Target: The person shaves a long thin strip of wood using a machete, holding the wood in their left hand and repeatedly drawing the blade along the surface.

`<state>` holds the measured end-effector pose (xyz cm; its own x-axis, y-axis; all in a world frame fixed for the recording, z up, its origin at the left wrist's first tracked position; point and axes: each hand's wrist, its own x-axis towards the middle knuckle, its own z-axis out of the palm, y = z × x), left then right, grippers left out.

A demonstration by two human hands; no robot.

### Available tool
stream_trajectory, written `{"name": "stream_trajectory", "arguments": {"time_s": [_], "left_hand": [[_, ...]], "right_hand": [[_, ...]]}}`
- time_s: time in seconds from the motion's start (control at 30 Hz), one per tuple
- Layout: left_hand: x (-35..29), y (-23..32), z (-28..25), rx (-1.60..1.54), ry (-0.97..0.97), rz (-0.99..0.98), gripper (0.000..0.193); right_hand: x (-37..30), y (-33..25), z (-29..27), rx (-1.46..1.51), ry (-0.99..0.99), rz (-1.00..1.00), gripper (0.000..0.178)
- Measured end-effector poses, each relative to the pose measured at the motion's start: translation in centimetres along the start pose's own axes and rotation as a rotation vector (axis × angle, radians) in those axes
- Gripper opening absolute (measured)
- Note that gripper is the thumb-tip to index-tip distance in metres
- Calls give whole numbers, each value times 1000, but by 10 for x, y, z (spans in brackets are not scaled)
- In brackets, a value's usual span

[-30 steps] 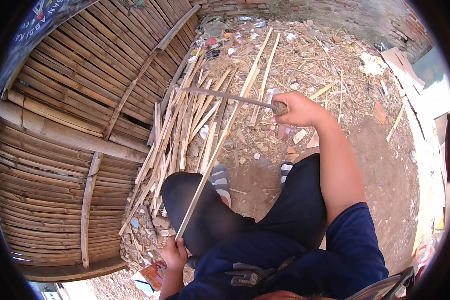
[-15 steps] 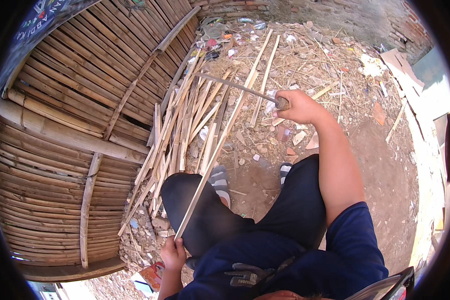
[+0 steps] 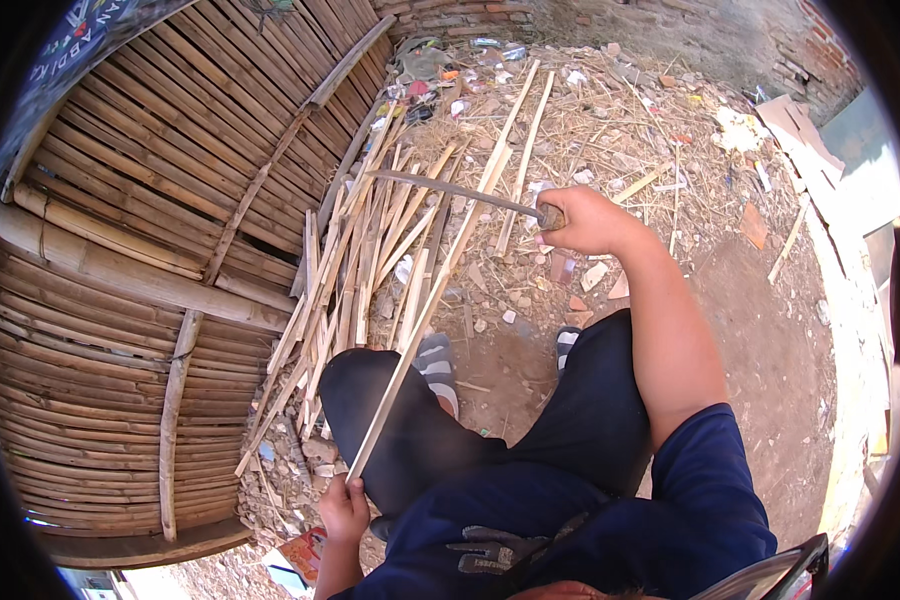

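Note:
My right hand (image 3: 585, 222) is closed around the wooden handle of a long knife (image 3: 460, 190). Its dark blade points left and lies over or against a long pale bamboo strip (image 3: 410, 352); contact is unclear from here. Down at the lower left, my left hand (image 3: 344, 510) grips the near end of that strip. The strip slants past my left knee up to the far ground. Just to its right, a second bamboo strip (image 3: 526, 160) lies on the ground. Left of it is a loose pile of split bamboo strips (image 3: 345, 270).
A bamboo slat wall (image 3: 120, 270) stands close on the left. Dry straw, stones and litter (image 3: 610, 130) cover the ground ahead, up to a brick wall (image 3: 660, 35). Flat boards (image 3: 805, 140) lean at the right. My feet in striped socks (image 3: 436, 368) are beside the pile.
My right hand has shifted slightly left, and the knife has swung so its tip sits lower and further left. My left hand keeps its hold on the strip.

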<state>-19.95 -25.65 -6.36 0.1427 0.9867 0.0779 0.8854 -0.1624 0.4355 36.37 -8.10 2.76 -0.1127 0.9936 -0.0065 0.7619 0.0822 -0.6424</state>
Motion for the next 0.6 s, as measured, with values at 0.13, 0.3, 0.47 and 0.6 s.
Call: {"name": "stream_trajectory", "arguments": {"time_s": [0.13,0.3,0.47,0.6], "left_hand": [[1,-1,-1,12,-14,-13,25],[1,2,0,-11,14,20,26],[1,-1,-1,15,6,14,27],[1,-3,0,16,5,30,28]], "right_hand": [[1,4,3,-56,54,-6,41],[-7,-23,3,-19,-127,-24,39],[-1,8,-1,2,40,46,42],[0,4,6,-48,56,-38,41]]}}
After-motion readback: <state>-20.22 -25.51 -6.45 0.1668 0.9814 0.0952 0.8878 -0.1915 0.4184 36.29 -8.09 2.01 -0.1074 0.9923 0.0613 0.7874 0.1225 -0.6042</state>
